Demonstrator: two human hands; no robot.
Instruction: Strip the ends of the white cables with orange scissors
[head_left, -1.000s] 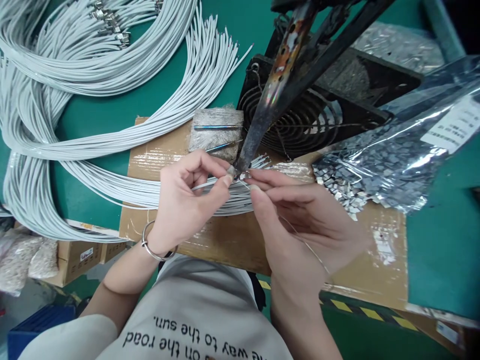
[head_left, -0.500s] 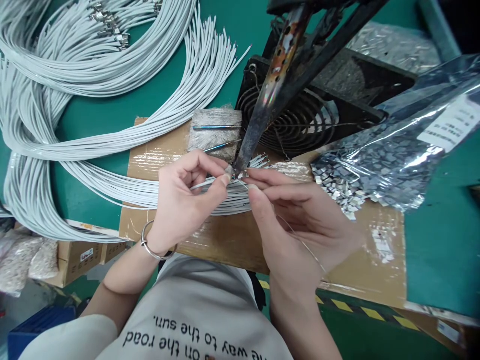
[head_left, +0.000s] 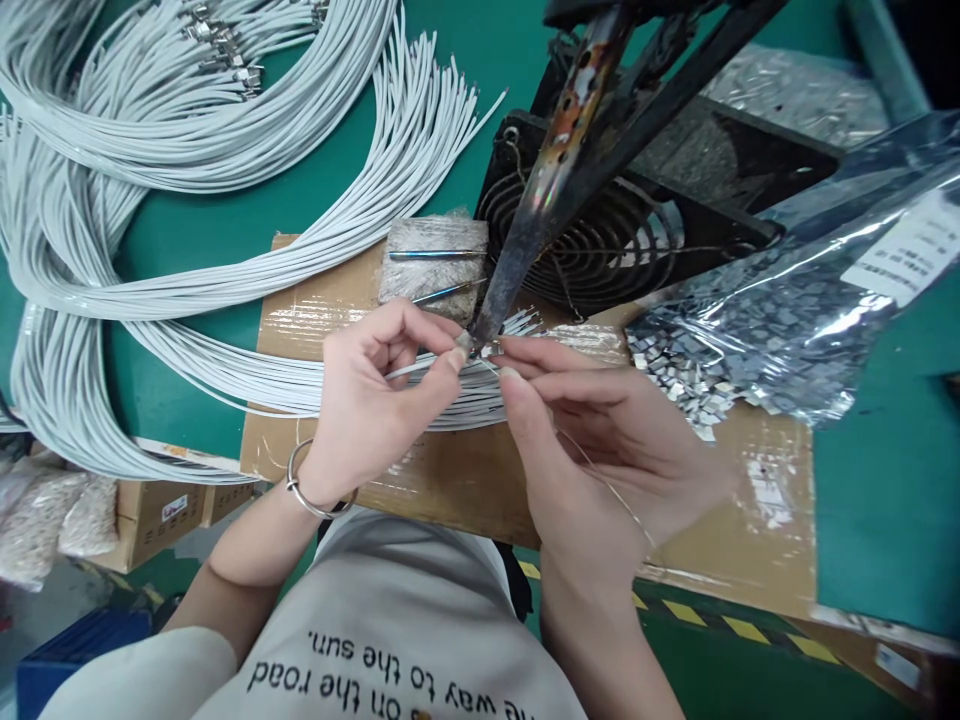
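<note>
My left hand (head_left: 382,400) pinches a white cable (head_left: 409,369) near its end between thumb and fingertips. A thin strand of solder wire (head_left: 611,487) runs through my right hand (head_left: 600,440), whose thumb and index finger close on it. Both sets of fingertips meet just under the dark tip of a fixed soldering iron (head_left: 517,240), which slants down from above. A small shiny metal piece shows at the tip; its exact contact is too small to tell. Beneath the hands, a bundle of white cables (head_left: 277,383) lies across the cardboard (head_left: 465,480).
A black fan (head_left: 592,250) stands behind the iron. Small metal squares (head_left: 686,385) spill from a clear bag (head_left: 810,320) on the right. A wrapped block (head_left: 435,238) bears two metal rods. More cable bundles (head_left: 247,140) cover the left of the green table (head_left: 870,500).
The whole view has shifted slightly. Both hands keep their grips and places at the iron's tip.
</note>
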